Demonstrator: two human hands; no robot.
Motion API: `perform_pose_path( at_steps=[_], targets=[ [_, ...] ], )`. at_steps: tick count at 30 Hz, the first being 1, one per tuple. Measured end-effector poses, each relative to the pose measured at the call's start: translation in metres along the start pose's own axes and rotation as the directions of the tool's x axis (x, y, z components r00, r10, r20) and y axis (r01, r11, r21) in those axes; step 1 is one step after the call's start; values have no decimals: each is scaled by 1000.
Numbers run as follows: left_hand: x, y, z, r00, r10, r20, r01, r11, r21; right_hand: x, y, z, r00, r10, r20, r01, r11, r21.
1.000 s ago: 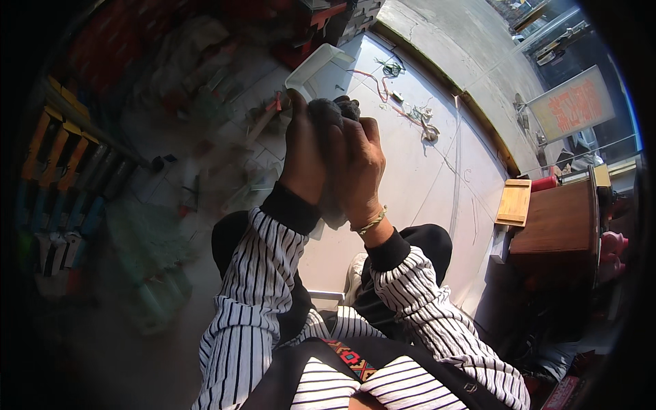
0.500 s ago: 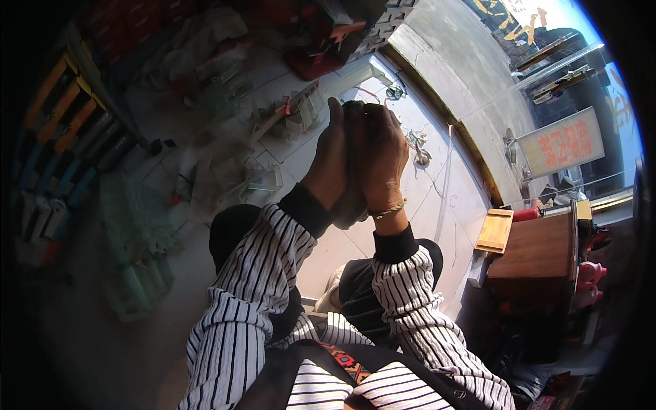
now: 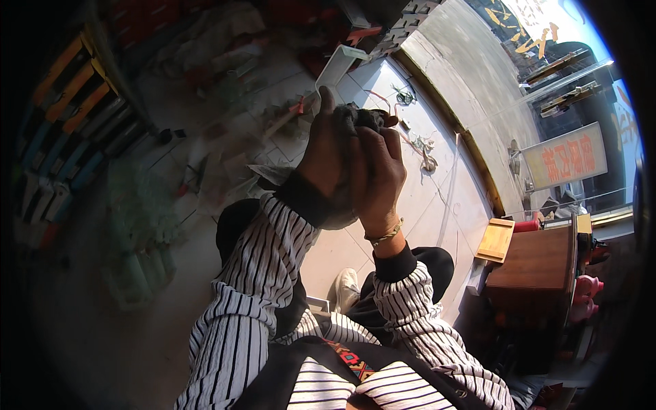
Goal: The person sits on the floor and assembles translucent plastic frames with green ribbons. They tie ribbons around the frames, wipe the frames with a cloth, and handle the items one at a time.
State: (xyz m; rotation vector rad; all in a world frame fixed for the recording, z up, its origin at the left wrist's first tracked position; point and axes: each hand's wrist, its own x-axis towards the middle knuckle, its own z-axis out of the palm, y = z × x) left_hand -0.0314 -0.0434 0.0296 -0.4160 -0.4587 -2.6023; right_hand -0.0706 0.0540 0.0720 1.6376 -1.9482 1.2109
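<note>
Both of my arms reach forward above the tiled floor, in striped sleeves with black cuffs. Between the hands is a dark, lumpy, cloth-like bundle (image 3: 350,117); its exact kind does not show. My left hand (image 3: 320,156) is closed round its left side, thumb pointing up. On the other side my right hand (image 3: 378,167), with a braided band at the wrist, presses bent fingers against the bundle. Much of it stays hidden behind the palms and fingers, and the lower part of the grip is in shadow.
Pale frames and clutter lie on the floor (image 3: 403,253) ahead and left. Thin cords (image 3: 425,156) lie beyond my right hand. At right stands a brown cabinet (image 3: 529,260) with a wooden board (image 3: 495,239). A rack (image 3: 75,109) of coloured items is at left; a door sill (image 3: 478,164) crosses at right.
My hands have shifted against each other: the right one sits a little lower, its fingers more bent. More of the dark bundle shows at the top.
</note>
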Motion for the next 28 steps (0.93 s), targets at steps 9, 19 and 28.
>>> perform_pose_path(
  at_steps=[9, 19, 28],
  targets=[
    [13, -22, 5, 888, 183, -421, -101, 972, 210, 13, 19, -2, 930, 345, 129, -368, 883, 292],
    [12, -15, -4, 929, 247, -276, -194, 959, 204, 4, 13, -1, 980, 151, 131, -171, 973, 156],
    [6, -20, 9, 877, 300, -375, -225, 947, 230, 14, 39, 13, 964, 190, 187, -224, 958, 182]
  ],
)
